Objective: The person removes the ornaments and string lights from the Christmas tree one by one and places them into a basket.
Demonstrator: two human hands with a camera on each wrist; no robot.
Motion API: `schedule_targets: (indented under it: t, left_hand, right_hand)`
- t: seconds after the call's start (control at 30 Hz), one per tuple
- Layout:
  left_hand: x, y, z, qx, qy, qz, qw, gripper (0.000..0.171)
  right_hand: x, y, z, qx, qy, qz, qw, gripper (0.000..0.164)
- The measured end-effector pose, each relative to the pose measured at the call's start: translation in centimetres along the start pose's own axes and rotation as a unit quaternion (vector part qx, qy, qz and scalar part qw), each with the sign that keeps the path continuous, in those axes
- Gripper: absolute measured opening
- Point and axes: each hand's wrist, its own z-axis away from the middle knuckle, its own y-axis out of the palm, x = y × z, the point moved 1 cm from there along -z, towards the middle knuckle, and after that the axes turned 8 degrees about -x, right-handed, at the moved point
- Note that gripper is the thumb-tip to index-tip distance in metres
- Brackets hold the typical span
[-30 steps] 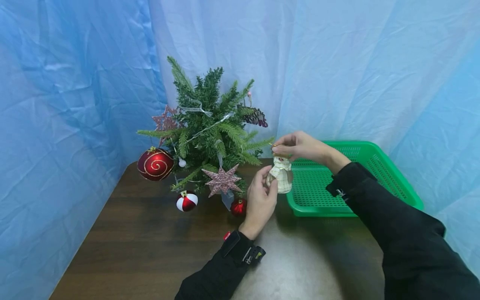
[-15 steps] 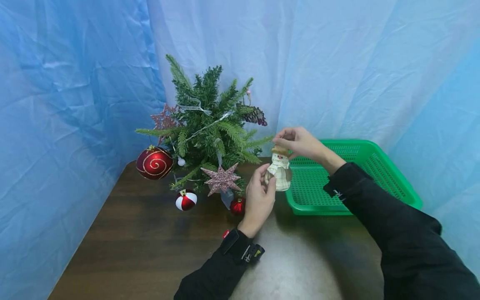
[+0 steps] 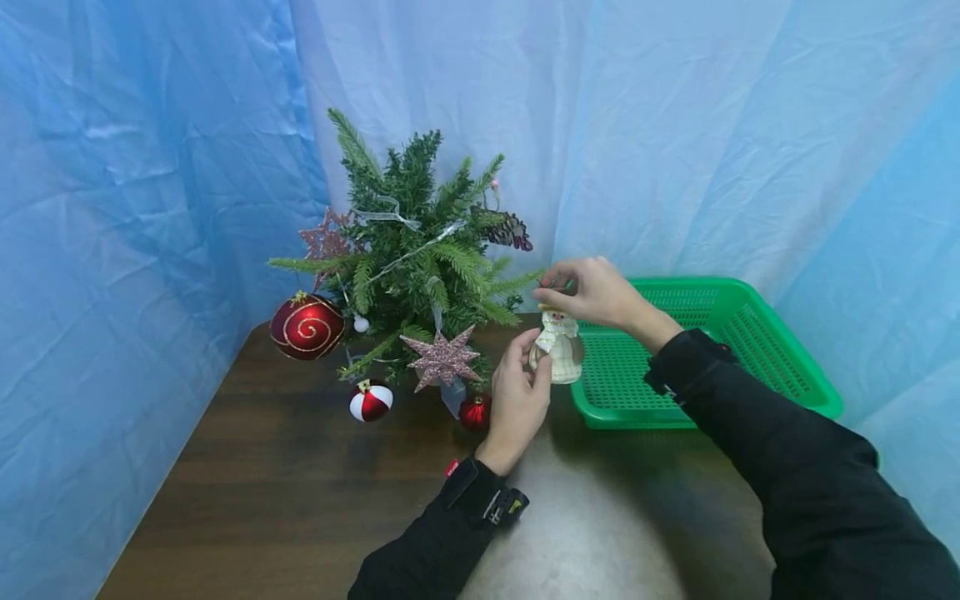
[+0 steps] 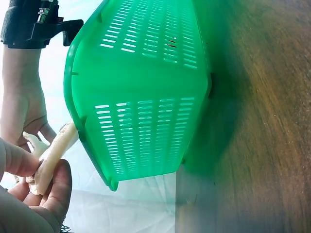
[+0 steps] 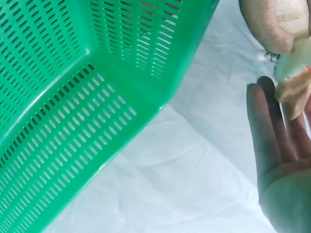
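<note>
A cream snowman ornament (image 3: 557, 350) with a tan hat is held upright between the tree and the basket. My left hand (image 3: 517, 408) grips its body at the left, thumb in front. In the left wrist view the ornament (image 4: 52, 158) appears edge-on between that thumb and the fingers. Up at the hat, my right hand (image 3: 606, 293) pinches a thin loop with thumb and forefinger, covering part of the hat. The right wrist view shows the tan hat (image 5: 294, 97) beside the right hand's fingers. Left of both hands is a small Christmas tree (image 3: 420, 250), its branch tip close to the right fingertips.
The tree bears a pink glitter star (image 3: 442, 358), a swirled red bauble (image 3: 307, 327), a red-and-white ball (image 3: 371, 401), a small red ball (image 3: 476, 412) and a pine cone (image 3: 506, 231). A green perforated basket (image 3: 637, 419) stands under the right forearm on the wooden table (image 3: 300, 500).
My right hand rose slightly off the hat, uncovering it, then came down and left to the top loop. The left hand keeps its grip on the snowman ornament, nearly still.
</note>
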Motion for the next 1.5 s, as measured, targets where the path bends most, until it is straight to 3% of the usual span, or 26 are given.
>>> schedule_targets:
  t: [0.27,0.63,1.0,1.3,1.5]
  left_hand:
    - [0.02,-0.04,0.01,-0.002,-0.003,0.000,1.0000,0.041]
    - [-0.04,-0.07,-0.07,-0.007,-0.004,-0.002,1.0000,0.043]
    - [0.05,-0.12,-0.03,-0.007,-0.006,0.003,1.0000,0.043]
    - [-0.04,-0.02,0.14,-0.005,-0.012,0.001,0.9999,0.042]
    - [-0.21,-0.10,0.01,-0.006,0.002,0.003,1.0000,0.041]
  right_hand:
    - [-0.20,-0.16,-0.09,-0.021,-0.007,-0.017,1.000,0.024]
    - [0.04,-0.26,-0.27,-0.067,0.064,-0.040,0.995,0.021]
    - [0.14,-0.43,-0.28,-0.012,0.117,-0.063,0.991,0.040]
    - [-0.02,-0.47,-0.10,-0.019,0.065,-0.030,0.997,0.022]
    - [0.06,-0.77,0.01,-0.020,0.062,-0.020,0.998,0.021]
